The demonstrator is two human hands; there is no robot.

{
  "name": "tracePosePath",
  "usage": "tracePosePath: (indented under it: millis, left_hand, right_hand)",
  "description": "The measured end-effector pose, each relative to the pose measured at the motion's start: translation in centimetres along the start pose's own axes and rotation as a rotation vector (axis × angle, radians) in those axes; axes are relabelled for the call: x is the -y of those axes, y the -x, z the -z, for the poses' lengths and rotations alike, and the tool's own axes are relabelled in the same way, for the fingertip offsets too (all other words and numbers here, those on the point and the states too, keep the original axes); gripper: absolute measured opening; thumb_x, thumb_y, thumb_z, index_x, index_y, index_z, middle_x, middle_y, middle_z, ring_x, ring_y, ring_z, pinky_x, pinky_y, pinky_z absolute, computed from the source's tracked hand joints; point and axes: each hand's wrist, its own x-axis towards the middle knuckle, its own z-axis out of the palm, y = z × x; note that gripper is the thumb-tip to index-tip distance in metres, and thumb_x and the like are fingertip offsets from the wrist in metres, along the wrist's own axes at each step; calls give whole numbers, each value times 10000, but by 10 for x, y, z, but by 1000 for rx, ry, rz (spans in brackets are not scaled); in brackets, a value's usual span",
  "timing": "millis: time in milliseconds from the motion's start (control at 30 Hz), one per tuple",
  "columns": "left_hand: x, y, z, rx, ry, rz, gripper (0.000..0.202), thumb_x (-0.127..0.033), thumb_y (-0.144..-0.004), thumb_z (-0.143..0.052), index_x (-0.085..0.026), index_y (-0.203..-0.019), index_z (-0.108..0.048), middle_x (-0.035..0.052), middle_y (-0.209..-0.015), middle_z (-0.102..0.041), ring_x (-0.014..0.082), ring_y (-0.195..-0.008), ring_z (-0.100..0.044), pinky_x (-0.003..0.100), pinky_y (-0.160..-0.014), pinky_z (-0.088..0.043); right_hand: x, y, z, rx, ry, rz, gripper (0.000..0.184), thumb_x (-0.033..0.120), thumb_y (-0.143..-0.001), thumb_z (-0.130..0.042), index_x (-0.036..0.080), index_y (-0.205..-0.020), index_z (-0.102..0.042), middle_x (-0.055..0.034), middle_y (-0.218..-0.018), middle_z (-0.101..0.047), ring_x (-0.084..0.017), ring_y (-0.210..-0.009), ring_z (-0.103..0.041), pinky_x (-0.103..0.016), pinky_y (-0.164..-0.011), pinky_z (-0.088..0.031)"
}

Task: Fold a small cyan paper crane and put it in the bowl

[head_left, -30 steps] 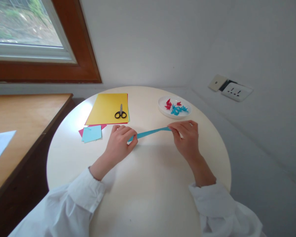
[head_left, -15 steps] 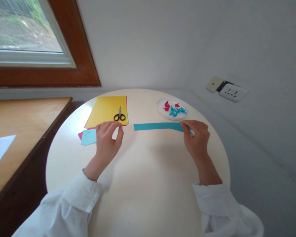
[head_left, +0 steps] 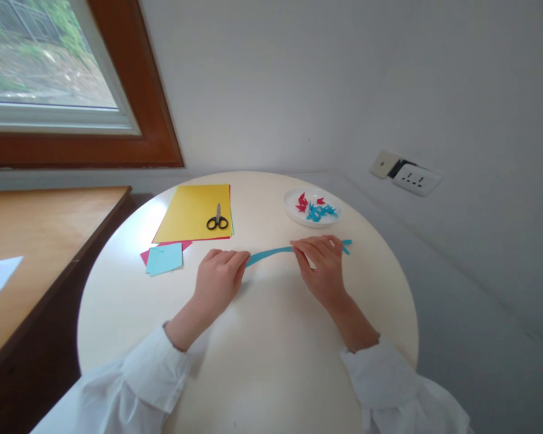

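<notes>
Left hand (head_left: pixel 221 278) pinches the blue strip's (head_left: pixel 272 251) left end, right hand (head_left: pixel 323 272) its right part, hands apart over the table (head_left: pixel 271 349), nearer than the white dish (head_left: pixel 290 208); gentle, even tension would, I judge, avoid creasing.

Matt paper strip (head_left: pixel 270 252) above smooth, glossy tabletop (head_left: pixel 271 349)
</notes>
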Motion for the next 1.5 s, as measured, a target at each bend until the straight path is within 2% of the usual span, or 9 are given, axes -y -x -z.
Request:
tracePosePath:
  millis: [133,333,567,900,1100,1233,1300,1433,1500]
  left_hand:
    - [-5,0,2,84,-28,11,218,-198,-867,-419,-186,-827,-634,38,-660,-677,165,-571,-601,296,-575,-387]
    - [-9,0,4,187,-48,-38,253,-179,-870,-399,-169,-727,-607,38,-608,-648,164,-547,-581,291,-560,-362]
    - [-5,1,3,199,-19,-91,226,-130,-843,-411,-190,-751,-608,24,-632,-656,161,-608,-601,288,-580,-365]
    - [9,2,6,78,-57,-27,266,-148,-834,-402,-210,-744,-644,24,-616,-666,167,-583,-600,295,-587,-399]
    - [17,-1,11,-27,-89,5,267,-214,-861,-404,-205,-768,-654,26,-663,-695,164,-584,-619,277,-575,-421]
    - [19,-2,12,-68,-117,69,272,-229,-866,-403,-214,-769,-657,23,-697,-707,168,-596,-630,272,-569,-426]
    - [17,-2,10,-22,-123,72,261,-217,-857,-417,-210,-757,-658,23,-676,-703,169,-579,-625,274,-562,-424]
    - [11,-2,10,100,-53,17,235,-184,-843,-436,-196,-772,-660,24,-672,-701,167,-595,-626,277,-580,-426]
    - [10,-2,10,124,13,-30,231,-180,-846,-435,-196,-803,-661,24,-702,-706,164,-621,-632,278,-599,-433]
  right_hand:
    - [16,1,-3,26,104,65,172,192,-836,-543,247,-969,-636,-44,-957,-681,-198,-941,-578,-410,-928,-235]
    - [45,6,-18,104,19,201,149,143,-848,-511,222,-890,-630,3,-867,-696,-151,-937,-582,-378,-942,-218]
    - [43,6,-18,176,5,169,121,150,-835,-511,204,-805,-615,18,-798,-688,-152,-924,-595,-391,-959,-194]
    - [10,4,-10,139,54,57,117,147,-825,-496,207,-783,-588,8,-806,-694,-164,-863,-595,-406,-952,-189]
    - [-44,9,0,70,197,-81,127,168,-824,-471,206,-779,-584,-12,-767,-681,-187,-795,-590,-422,-916,-210]
    - [-66,13,6,-118,290,-256,141,214,-835,-456,198,-796,-591,-46,-786,-676,-217,-790,-586,-437,-875,-242]
    - [-53,11,6,-165,250,-221,125,218,-843,-476,197,-853,-599,-58,-835,-680,-213,-828,-596,-408,-862,-276]
    - [1,1,-2,-9,126,20,226,225,-850,-516,192,-1067,-570,-90,-1024,-665,-207,-993,-577,-374,-895,-282]
    - [20,-1,-8,89,86,88,218,230,-863,-509,208,-1071,-571,-65,-1026,-675,-193,-1008,-579,-381,-937,-240]
